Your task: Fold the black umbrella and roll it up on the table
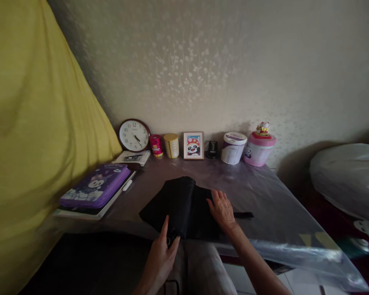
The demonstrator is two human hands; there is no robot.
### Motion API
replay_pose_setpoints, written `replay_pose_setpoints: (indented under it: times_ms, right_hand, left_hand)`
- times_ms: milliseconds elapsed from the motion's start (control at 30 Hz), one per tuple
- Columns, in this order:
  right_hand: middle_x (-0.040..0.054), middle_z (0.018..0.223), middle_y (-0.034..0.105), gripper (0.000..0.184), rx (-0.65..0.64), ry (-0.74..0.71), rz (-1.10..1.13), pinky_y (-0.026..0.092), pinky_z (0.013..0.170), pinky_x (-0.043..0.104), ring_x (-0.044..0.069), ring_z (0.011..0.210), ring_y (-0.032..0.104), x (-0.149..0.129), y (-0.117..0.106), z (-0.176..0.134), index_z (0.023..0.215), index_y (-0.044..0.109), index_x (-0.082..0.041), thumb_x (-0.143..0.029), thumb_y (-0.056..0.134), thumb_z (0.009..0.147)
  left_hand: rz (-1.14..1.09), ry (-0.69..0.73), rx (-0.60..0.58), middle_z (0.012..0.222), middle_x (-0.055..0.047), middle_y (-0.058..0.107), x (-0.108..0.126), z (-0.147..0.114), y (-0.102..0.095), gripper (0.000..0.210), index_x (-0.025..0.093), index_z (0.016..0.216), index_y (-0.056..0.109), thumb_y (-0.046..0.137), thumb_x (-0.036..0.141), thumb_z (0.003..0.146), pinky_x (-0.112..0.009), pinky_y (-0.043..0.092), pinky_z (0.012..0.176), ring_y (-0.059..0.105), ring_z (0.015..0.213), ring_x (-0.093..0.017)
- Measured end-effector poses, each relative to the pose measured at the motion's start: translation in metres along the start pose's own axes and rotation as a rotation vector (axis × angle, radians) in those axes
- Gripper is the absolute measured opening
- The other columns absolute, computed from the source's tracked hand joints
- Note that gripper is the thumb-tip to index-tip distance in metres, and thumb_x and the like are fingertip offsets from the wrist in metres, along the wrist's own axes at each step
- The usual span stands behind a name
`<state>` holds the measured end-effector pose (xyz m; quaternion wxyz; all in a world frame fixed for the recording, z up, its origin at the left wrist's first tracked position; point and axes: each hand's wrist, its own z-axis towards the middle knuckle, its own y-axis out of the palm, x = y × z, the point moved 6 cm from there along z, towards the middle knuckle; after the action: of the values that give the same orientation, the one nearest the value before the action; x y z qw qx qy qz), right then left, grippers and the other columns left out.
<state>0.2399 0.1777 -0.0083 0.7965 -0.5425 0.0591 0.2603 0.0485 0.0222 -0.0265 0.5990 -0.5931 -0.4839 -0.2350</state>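
A black folding umbrella [180, 205], collapsed with its canopy folds loose, lies near the table's front edge. Its narrow end, with a small ring, points toward me, and my left hand [160, 256] grips it there. The left thumb and index finger lie on either side of that end; the other fingers are mostly hidden. My right hand [223, 209] rests flat on the right fold of black fabric, fingers stretched out. From beneath that hand a black strap [244, 214] sticks out to the right over the tabletop.
A plastic-covered table [273, 205] extends to the wall. Along its back stand a clock [134, 135], a pink can [156, 146], a yellow-lidded can [171, 146], a panda picture frame [193, 146] and tubs [233, 148]. At left, a purple case [95, 186] lies beside a yellow curtain [33, 123].
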Motion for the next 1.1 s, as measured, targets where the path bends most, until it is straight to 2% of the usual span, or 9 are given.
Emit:
replay_pose_setpoints:
  times_ms: [200, 367, 467, 567, 667, 733, 867, 967, 1100]
  right_hand:
    - [0.0099, 0.127, 0.056, 0.028, -0.089, -0.404, 0.101, 0.043, 0.097, 0.042, 0.023, 0.116, 0.051, -0.039, 0.009, -0.011, 0.113, 0.06, -0.018, -0.016, 0.045, 0.09]
    - [0.0059, 0.098, 0.067, 0.022, -0.281, -0.617, 0.2, 0.047, 0.089, 0.034, 0.018, 0.097, 0.059, -0.056, 0.011, -0.036, 0.096, 0.066, -0.019, -0.022, 0.045, 0.093]
    - [0.0042, 0.094, 0.066, 0.023, -0.322, -0.649, 0.203, 0.048, 0.083, 0.029, 0.016, 0.089, 0.059, -0.059, 0.007, -0.036, 0.094, 0.066, -0.02, -0.025, 0.044, 0.094]
    - [0.0058, 0.103, 0.063, 0.019, -0.318, -0.576, 0.095, 0.049, 0.081, 0.028, 0.017, 0.093, 0.059, -0.054, 0.015, -0.016, 0.095, 0.066, -0.019, -0.022, 0.047, 0.091]
    - [0.0062, 0.105, 0.062, 0.021, -0.348, -0.406, -0.049, 0.049, 0.075, 0.025, 0.017, 0.09, 0.062, -0.042, 0.028, 0.013, 0.099, 0.064, -0.02, -0.015, 0.046, 0.088]
    - [0.008, 0.106, 0.062, 0.027, -0.333, -0.294, -0.107, 0.049, 0.068, 0.025, 0.017, 0.083, 0.064, -0.032, 0.03, 0.029, 0.105, 0.062, -0.019, -0.012, 0.043, 0.088]
    - [0.012, 0.114, 0.058, 0.03, -0.253, -0.162, -0.152, 0.047, 0.067, 0.026, 0.018, 0.085, 0.065, -0.017, 0.017, 0.038, 0.111, 0.059, -0.018, -0.013, 0.039, 0.089]
    - [0.0104, 0.108, 0.063, 0.027, -0.2, -0.013, -0.146, 0.046, 0.072, 0.026, 0.02, 0.091, 0.064, -0.001, 0.004, 0.029, 0.111, 0.058, -0.018, -0.021, 0.041, 0.091]
    - [0.009, 0.089, 0.069, 0.031, -0.306, 0.21, 0.078, 0.047, 0.073, 0.028, 0.022, 0.085, 0.066, 0.021, 0.008, 0.009, 0.11, 0.058, -0.013, -0.033, 0.046, 0.09]
  left_hand:
    - [0.039, 0.006, 0.012, 0.063, 0.001, 0.065, 0.001, 0.001, -0.001, 0.07, 0.016, 0.146, 0.015, 0.045, 0.039, 0.088, -0.028, 0.051, 0.072, 0.067, 0.067, -0.017]
    - [0.044, 0.027, 0.007, 0.064, 0.001, 0.065, 0.002, 0.001, -0.002, 0.07, 0.016, 0.146, 0.015, 0.045, 0.041, 0.087, -0.029, 0.051, 0.072, 0.067, 0.066, -0.017]
    - [0.043, 0.025, 0.017, 0.071, -0.001, 0.068, 0.002, 0.001, -0.003, 0.071, 0.017, 0.146, 0.016, 0.047, 0.041, 0.086, -0.029, 0.051, 0.073, 0.068, 0.071, -0.018]
    - [0.044, 0.053, 0.027, 0.096, -0.007, 0.071, 0.002, 0.002, -0.002, 0.07, 0.017, 0.146, 0.017, 0.046, 0.039, 0.086, -0.029, 0.05, 0.081, 0.067, 0.092, -0.019]
    - [0.061, 0.089, 0.013, 0.127, -0.014, 0.058, 0.0, 0.004, -0.001, 0.069, 0.013, 0.146, 0.016, 0.043, 0.036, 0.087, -0.03, 0.044, 0.094, 0.056, 0.115, -0.019]
    - [0.08, 0.083, -0.007, 0.132, -0.014, 0.053, -0.002, 0.006, 0.0, 0.069, 0.012, 0.146, 0.013, 0.041, 0.035, 0.087, -0.029, 0.041, 0.097, 0.052, 0.12, -0.019]
    - [0.056, 0.082, -0.008, 0.124, -0.011, 0.06, -0.001, 0.006, -0.001, 0.069, 0.014, 0.146, 0.014, 0.043, 0.035, 0.087, -0.028, 0.044, 0.093, 0.056, 0.115, -0.019]
    - [0.022, 0.057, 0.011, 0.107, -0.009, 0.069, 0.001, 0.004, -0.003, 0.07, 0.015, 0.145, 0.019, 0.048, 0.036, 0.086, -0.03, 0.046, 0.088, 0.062, 0.106, -0.021]
    - [-0.005, 0.025, -0.003, 0.08, -0.003, 0.07, 0.002, 0.002, -0.003, 0.07, 0.016, 0.146, 0.017, 0.048, 0.038, 0.087, -0.03, 0.049, 0.081, 0.068, 0.084, -0.019]
